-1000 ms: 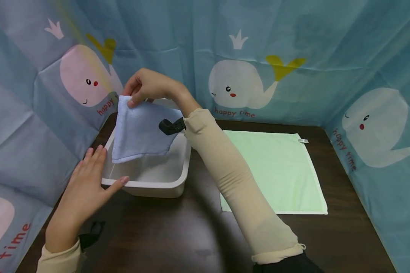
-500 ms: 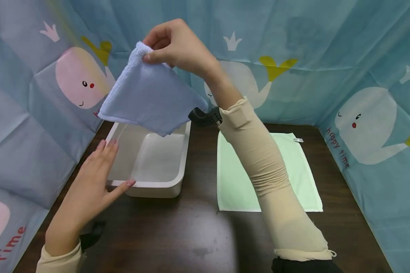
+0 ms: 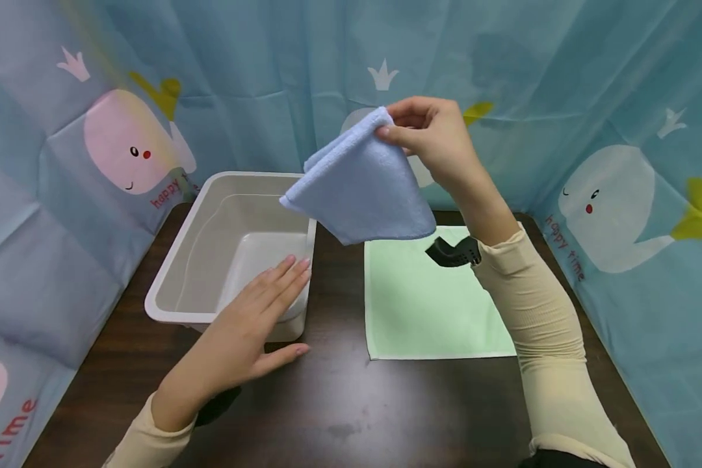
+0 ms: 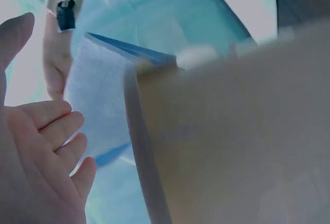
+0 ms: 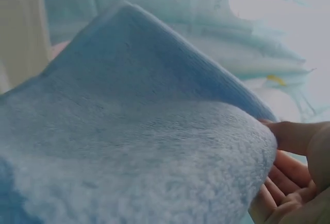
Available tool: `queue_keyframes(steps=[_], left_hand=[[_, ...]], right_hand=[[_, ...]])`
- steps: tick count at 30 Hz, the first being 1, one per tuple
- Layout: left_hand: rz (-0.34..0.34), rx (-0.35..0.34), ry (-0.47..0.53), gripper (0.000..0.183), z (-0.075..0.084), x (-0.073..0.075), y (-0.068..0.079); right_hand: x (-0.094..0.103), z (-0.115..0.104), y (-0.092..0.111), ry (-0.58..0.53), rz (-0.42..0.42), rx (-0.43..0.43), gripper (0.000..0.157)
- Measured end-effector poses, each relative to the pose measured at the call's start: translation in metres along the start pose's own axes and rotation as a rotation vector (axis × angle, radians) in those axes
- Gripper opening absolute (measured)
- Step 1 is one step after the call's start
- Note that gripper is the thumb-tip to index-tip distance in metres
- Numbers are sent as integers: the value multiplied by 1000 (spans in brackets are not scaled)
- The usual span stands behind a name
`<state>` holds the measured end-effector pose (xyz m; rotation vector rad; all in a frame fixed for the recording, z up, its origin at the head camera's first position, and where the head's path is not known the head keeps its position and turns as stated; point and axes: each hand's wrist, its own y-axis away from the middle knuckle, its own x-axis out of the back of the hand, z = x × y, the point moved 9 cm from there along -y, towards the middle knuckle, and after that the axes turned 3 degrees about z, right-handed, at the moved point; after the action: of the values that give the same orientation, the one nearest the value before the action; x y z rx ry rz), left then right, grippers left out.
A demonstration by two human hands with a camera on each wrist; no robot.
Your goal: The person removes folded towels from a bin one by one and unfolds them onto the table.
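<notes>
My right hand pinches a folded light blue towel by its top corner, thumb in front. The towel hangs in the air between the white basin and a light green towel lying flat on the table. In the right wrist view, the blue towel fills much of the frame, its fuzzy pile showing. With fingers straight, my left hand is over the near right corner of the basin and holds nothing. The left wrist view has the left palm beside the basin's rim.
A blue curtain printed with whales encloses the dark wooden table at the back and both sides. Black wrist straps sit at both sleeves, one at the right sleeve.
The right hand has lifted the blue towel up out of the basin and carried it right, towards the green towel. My left hand has moved right, from the basin's left side to its right.
</notes>
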<state>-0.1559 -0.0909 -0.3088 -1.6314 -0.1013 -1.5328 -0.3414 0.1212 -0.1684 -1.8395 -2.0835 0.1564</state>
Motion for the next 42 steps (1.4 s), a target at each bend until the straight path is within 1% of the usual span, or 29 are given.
queue_keyframes(steps=[2,4,7,9,11,16,18,19,22,24,26,29,31,33,37,39,42], left_hand=[[-25,-40,18,89,9,-9,-5],[-55,-69,29,90,15,-19,-7],[-91,-98,47,91,21,-33,-9],[-107,-111,51,91,23,-42,-9],[-122,-127,53,91,25,-49,-10],[-141,-185,54,89,37,-61,-10],[-154,-201,57,87,40,-67,-9],[-165,-203,62,87,41,-71,-8],[-206,-198,65,86,43,-85,-6],[-233,-194,64,86,42,-94,-3],[-262,-194,73,86,42,-104,-1],[-307,-201,81,86,43,-118,2],[-345,-198,84,86,43,-128,4],[-379,-196,88,85,43,-137,6],[-436,-181,111,84,40,-151,9],[-456,-184,113,83,40,-157,9],[-489,-175,109,84,37,-166,10]], right_hand=[[11,15,10,4,33,-4,24],[17,33,20,11,63,-16,23],[20,62,36,14,92,-60,23],[19,76,47,-2,103,-84,24],[17,84,57,-31,109,-105,23],[13,95,78,-155,109,-172,19],[12,108,86,-178,100,-223,20],[13,118,89,-177,94,-258,21],[19,159,99,-126,90,-369,24],[29,192,105,-74,112,-438,27],[44,223,109,-29,152,-492,29],[70,259,114,27,221,-540,30],[83,275,115,68,236,-548,31],[92,286,114,124,223,-539,33],[99,301,109,222,175,-517,35],[102,309,108,264,167,-523,35],[107,320,107,356,165,-536,32]])
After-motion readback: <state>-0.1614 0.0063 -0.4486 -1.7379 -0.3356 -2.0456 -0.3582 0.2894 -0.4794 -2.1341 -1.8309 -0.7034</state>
